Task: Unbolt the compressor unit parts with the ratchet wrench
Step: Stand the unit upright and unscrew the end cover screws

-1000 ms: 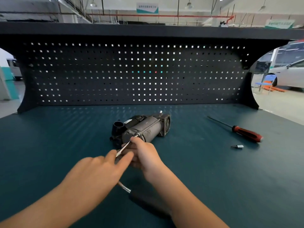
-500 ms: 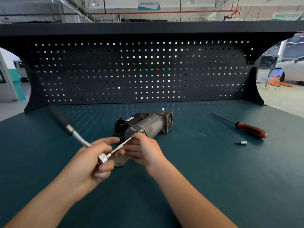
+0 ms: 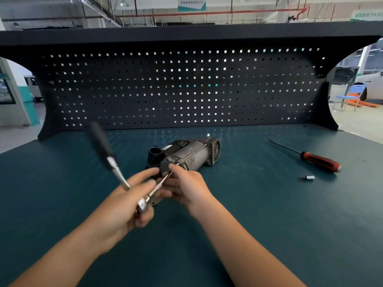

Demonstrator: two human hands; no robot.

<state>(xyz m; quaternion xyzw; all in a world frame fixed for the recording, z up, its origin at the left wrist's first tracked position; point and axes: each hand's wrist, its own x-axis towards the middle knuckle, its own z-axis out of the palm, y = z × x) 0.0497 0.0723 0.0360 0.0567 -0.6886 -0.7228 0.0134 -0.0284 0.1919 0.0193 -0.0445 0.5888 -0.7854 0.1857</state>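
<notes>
At compressor (image 3: 191, 156) near end: left hand (image 3: 122, 210) grips ratchet wrench (image 3: 116, 169), extension aimed up-right at bolt (image 3: 177, 162); right hand (image 3: 186, 187) fingers curled round its tip.

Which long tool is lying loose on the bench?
The red-handled screwdriver, right of the compressor; the black-handled ratchet wrench is in the left hand.

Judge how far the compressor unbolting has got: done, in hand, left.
Done: nothing shows removed; the compressor lies in one piece, no loose bolts seen. In hand: the left hand grips the ratchet wrench, its extension at the compressor's near end, the right hand pinching the tip. Left: seemingly every bolt.
</notes>
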